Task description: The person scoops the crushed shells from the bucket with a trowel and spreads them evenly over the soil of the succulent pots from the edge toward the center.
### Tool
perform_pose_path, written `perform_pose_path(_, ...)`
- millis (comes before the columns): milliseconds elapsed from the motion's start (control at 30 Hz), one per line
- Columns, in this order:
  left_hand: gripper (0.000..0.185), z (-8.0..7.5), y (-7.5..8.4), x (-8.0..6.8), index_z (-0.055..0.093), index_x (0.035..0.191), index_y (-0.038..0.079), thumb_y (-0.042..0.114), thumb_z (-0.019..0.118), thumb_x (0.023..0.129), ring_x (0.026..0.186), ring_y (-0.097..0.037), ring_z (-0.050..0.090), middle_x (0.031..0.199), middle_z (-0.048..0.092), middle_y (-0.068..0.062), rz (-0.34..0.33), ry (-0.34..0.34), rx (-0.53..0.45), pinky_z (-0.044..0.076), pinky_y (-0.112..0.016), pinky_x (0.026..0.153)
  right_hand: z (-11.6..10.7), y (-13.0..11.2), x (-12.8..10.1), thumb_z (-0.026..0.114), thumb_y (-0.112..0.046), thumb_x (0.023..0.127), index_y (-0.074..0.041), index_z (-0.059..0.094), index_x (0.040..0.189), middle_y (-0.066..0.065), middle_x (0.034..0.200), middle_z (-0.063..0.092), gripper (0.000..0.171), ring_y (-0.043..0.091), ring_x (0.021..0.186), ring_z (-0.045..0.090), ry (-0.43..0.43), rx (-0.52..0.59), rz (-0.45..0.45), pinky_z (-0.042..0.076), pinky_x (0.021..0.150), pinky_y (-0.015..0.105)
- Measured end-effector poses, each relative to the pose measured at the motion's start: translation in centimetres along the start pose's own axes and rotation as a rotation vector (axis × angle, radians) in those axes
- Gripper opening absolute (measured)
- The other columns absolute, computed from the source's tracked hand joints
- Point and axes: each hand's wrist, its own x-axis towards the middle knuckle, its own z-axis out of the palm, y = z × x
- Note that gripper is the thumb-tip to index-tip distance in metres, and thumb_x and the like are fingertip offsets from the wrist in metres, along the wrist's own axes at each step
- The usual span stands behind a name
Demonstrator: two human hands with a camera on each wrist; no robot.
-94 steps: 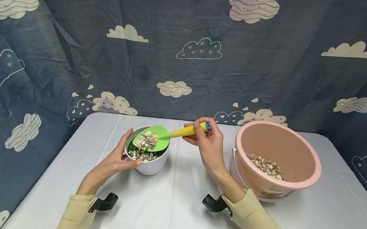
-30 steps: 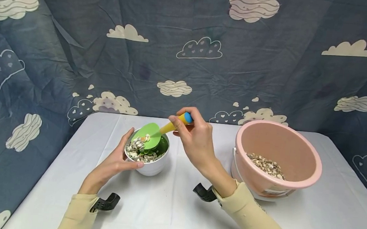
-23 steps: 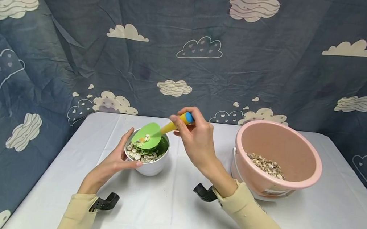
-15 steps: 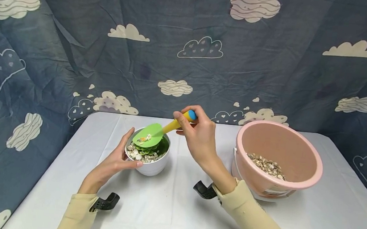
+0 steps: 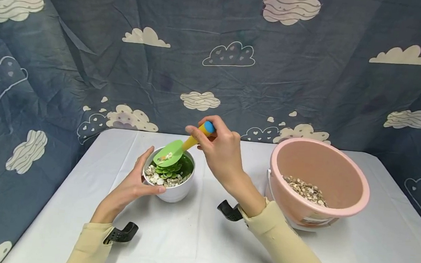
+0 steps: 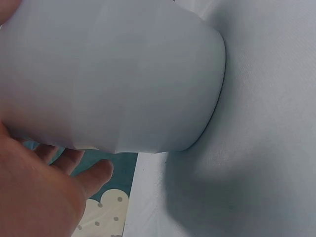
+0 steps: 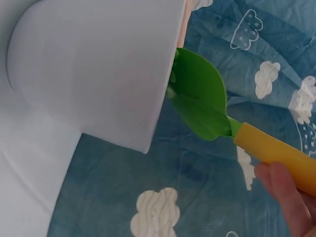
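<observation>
In the head view a white flowerpot (image 5: 175, 193) stands on the table, with a small leafy green plant (image 5: 169, 170) and pale pebbles (image 5: 159, 179) inside. My left hand (image 5: 126, 190) holds it from the left, thumb along the near rim and fingers round the far side. My right hand (image 5: 223, 152) grips the yellow, blue-tipped handle of a small trowel (image 5: 173, 147). Its green blade tilts down over the pot's opening, bearing only a few pebbles and partly covering the plant. The right wrist view shows the blade's underside right at the pot's rim.
A pink bucket (image 5: 283, 154) stands to the right on the white-clothed table (image 5: 185, 246), a heap of pebbles (image 5: 304, 191) in its bottom. Behind hangs a dark blue cloth (image 5: 162, 81) with cloud prints.
My right hand has moved left and tipped the trowel steeper. Most pebbles have slid off its blade into the pot, and more of the plant shows. My left hand stays on the pot.
</observation>
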Motion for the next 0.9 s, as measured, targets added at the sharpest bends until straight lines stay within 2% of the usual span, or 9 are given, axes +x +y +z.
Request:
perform_pose_path(233, 0.111, -0.2, -0.2, -0.2, 0.001, 0.159, 0.029, 0.017, 0.078, 0.081, 0.147, -0.035, 0.008, 0.162, 0.005, -0.015, 0.021, -0.053, -0.077, 0.006, -0.059, 0.115, 0.7, -0.6, 0.8, 0.075, -0.029, 0.088, -0.004, 0.06, 0.099, -0.001, 0.072, 0.067, 0.031, 0.007, 0.061, 0.067, -0.046, -0.144, -0.121, 0.05, 0.055, 0.017)
perform_pose_path(433, 0.111, 0.0, 0.1, -0.2, 0.004, 0.158, 0.031, 0.02, 0.081, 0.079, 0.145, -0.034, 0.011, 0.161, 0.006, -0.014, -0.005, -0.035, -0.038, 0.009, -0.06, 0.113, 0.9, -1.1, 1.0, 0.076, -0.028, 0.087, -0.004, 0.059, 0.1, -0.003, 0.069, 0.064, 0.033, 0.008, 0.055, 0.064, -0.058, -0.2, -0.169, 0.047, 0.051, 0.017)
perform_pose_path(600, 0.114, 0.1, 0.3, -0.3, 0.006, 0.159, 0.029, 0.023, 0.084, 0.076, 0.145, -0.033, 0.012, 0.162, 0.006, -0.01, -0.005, -0.005, 0.023, 0.01, -0.063, 0.112, 0.7, -1.4, 0.9, 0.077, -0.028, 0.086, -0.003, 0.059, 0.101, -0.002, 0.071, 0.065, 0.034, 0.01, 0.058, 0.066, -0.057, -0.216, -0.179, 0.049, 0.053, 0.017)
perform_pose_path(733, 0.114, 0.1, 0.3, -0.3, 0.007, 0.158, 0.03, 0.025, 0.084, 0.075, 0.145, -0.034, 0.01, 0.162, 0.004, -0.009, -0.007, 0.006, 0.047, 0.009, -0.064, 0.112, 0.4, -1.4, 0.9, 0.076, -0.029, 0.086, -0.004, 0.06, 0.099, 0.0, 0.073, 0.067, 0.032, 0.01, 0.061, 0.068, -0.054, -0.196, -0.159, 0.05, 0.055, 0.018)
perform_pose_path(900, 0.114, 0.1, 0.3, -0.3, 0.006, 0.158, 0.03, 0.025, 0.084, 0.075, 0.145, -0.035, 0.009, 0.162, 0.005, -0.011, -0.009, 0.0, 0.041, 0.009, -0.064, 0.112, -0.3, -0.8, 0.8, 0.074, -0.031, 0.088, -0.004, 0.062, 0.097, 0.002, 0.075, 0.07, 0.031, 0.01, 0.061, 0.068, -0.06, -0.075, -0.019, 0.052, 0.053, 0.018)
